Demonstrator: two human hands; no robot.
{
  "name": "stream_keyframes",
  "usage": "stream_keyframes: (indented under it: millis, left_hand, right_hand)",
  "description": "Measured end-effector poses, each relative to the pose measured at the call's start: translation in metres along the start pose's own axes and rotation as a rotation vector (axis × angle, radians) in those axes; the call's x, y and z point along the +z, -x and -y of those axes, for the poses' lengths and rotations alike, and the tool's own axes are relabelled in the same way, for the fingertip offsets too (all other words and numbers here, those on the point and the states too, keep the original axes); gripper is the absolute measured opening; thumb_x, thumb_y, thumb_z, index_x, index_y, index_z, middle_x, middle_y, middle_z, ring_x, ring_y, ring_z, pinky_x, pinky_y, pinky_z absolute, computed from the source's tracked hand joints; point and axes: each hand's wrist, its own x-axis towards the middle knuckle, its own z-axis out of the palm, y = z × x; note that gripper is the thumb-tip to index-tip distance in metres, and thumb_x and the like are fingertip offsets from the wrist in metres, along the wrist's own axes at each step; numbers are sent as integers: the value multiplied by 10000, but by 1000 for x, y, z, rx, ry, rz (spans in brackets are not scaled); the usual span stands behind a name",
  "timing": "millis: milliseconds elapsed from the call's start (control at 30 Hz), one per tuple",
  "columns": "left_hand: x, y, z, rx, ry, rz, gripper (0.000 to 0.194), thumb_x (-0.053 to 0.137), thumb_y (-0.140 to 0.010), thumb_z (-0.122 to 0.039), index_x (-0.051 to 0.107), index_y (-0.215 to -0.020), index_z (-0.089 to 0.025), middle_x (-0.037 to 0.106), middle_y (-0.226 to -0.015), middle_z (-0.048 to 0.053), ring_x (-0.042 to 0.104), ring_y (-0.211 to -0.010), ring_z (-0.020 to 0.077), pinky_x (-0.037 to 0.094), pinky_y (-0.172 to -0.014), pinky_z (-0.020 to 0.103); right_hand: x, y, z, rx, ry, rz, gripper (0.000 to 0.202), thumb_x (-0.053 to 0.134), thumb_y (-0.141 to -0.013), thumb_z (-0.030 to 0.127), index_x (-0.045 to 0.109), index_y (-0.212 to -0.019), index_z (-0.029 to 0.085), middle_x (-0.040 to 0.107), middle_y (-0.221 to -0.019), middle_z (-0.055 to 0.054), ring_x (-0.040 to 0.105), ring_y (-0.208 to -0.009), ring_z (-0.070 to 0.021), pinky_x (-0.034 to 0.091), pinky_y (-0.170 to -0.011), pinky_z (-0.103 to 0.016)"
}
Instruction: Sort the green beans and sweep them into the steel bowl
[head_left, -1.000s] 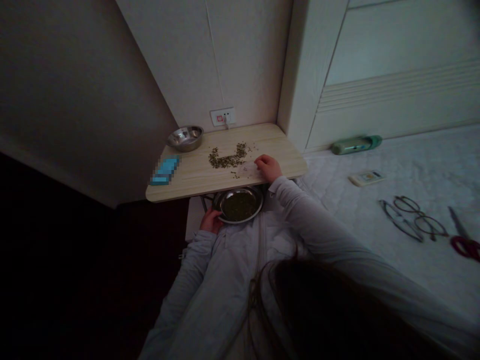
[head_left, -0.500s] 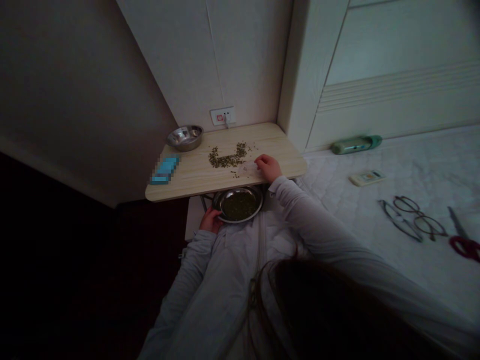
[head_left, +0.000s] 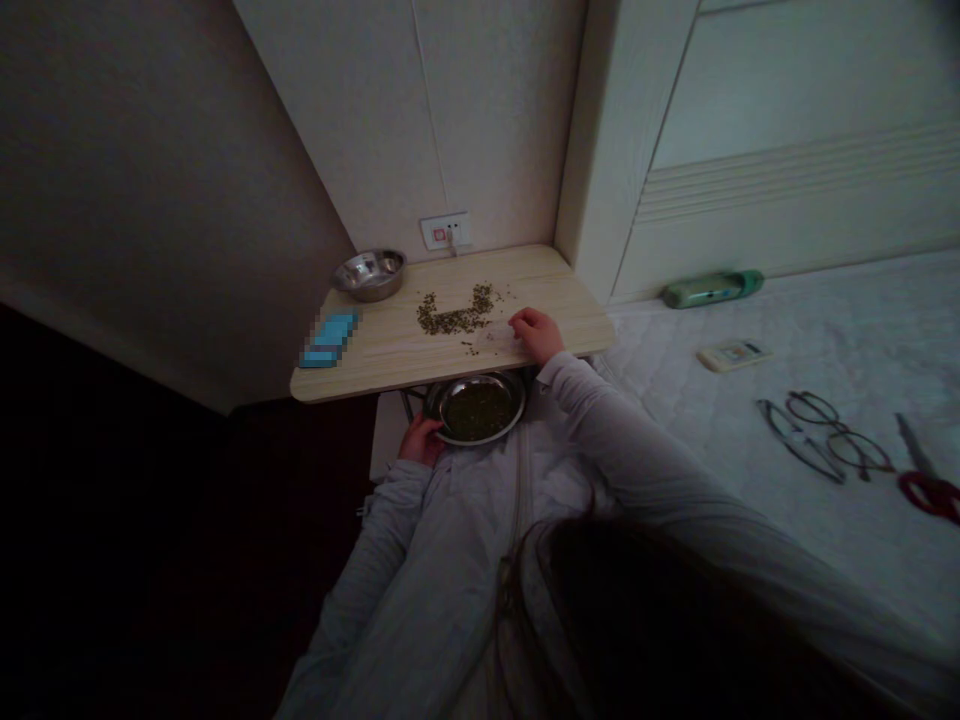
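Observation:
My left hand (head_left: 421, 441) grips the left rim of a metal bowl (head_left: 481, 408) that holds small dark green bits. This bowl is at my lap, just under the front edge of the wooden table (head_left: 375, 355). Over the table's right part, my right hand (head_left: 535, 335) is closed in a pinch on a thin, clear piece of plastic (head_left: 495, 338) lying on the tabletop. A few small grains lie at the plastic. Left of it, a curved patch of greenish grains (head_left: 453, 320) is spread on the wood.
An empty-looking metal bowl (head_left: 370, 276) stands at the table's back left, with a blurred blue phone-like object (head_left: 330, 340) before it. On the bed are a green bottle (head_left: 711, 289), a remote (head_left: 733, 355), two pairs of glasses (head_left: 838, 435) and red-handled scissors (head_left: 930, 493).

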Motion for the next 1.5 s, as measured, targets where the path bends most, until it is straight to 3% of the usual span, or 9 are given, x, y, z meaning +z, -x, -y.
stream_keyframes:
  millis: [567,833,1033,1500]
  left_hand:
    - [1,3,-1,32,44,38,437,484,-501,-44,517,-901,-217,571,-581,-46,497,-455,80,364,-370,176]
    - [4,4,-2,38,-4,8,448,462,-442,-50,505,-866,-189,519,-512,-59,444,-373,67,317,-310,165]
    - [5,2,0,61,-182,-49,509,431,-417,-52,465,-902,-200,468,-444,-75,398,-294,73,237,-260,164]
    - [12,5,-5,25,-195,79,626,413,-403,-12,459,-995,-207,576,-628,-35,535,-612,147,380,-440,203]
  right_hand:
    - [0,-1,-2,8,10,5,243,377,-611,313,538,-688,148,493,-534,23,434,-549,-90,343,-582,-235]
    - [0,-1,-1,-7,6,0,236,380,-609,308,535,-683,145,481,-515,32,426,-528,-81,335,-554,-223]
    - [0,-1,-2,-17,2,-1,225,379,-616,298,532,-677,145,480,-518,33,427,-534,-78,337,-562,-222]
    - [1,-1,-1,2,-19,-1,220,393,-611,308,529,-668,144,477,-508,34,421,-520,-74,332,-545,-216]
